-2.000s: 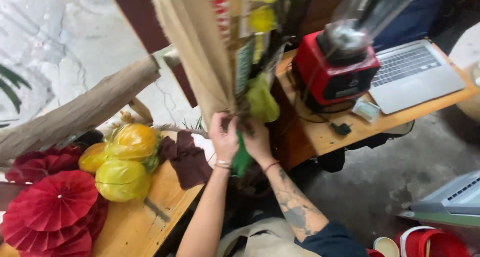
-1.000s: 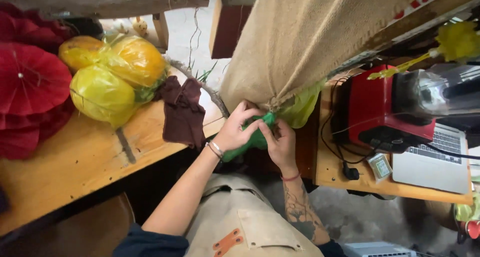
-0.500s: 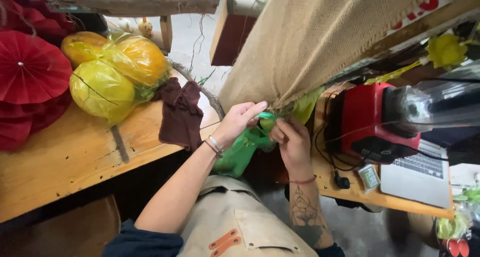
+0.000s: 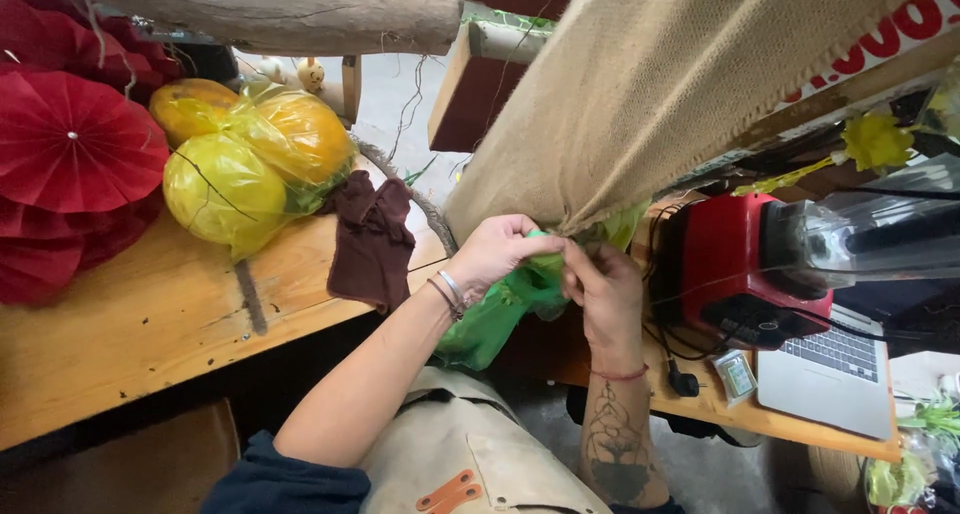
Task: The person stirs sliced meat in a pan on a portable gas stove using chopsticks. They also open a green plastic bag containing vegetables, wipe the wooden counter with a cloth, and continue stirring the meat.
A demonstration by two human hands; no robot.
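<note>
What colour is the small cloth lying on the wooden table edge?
Dark brown; the cloth lies crumpled beside the yellow wrapped fruit, seen in the head view.

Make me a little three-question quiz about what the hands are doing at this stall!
1. True or false: both hands pinch the green fabric under the burlap cloth.
2. What hangs over the wooden counter edge? A) brown cloth B) blue towel C) white rope
3. Fill in: the red blender stands beside a silver ______.

Key:
1. True: left hand and right hand meet on it.
2. A, the brown cloth.
3. laptop.
</note>
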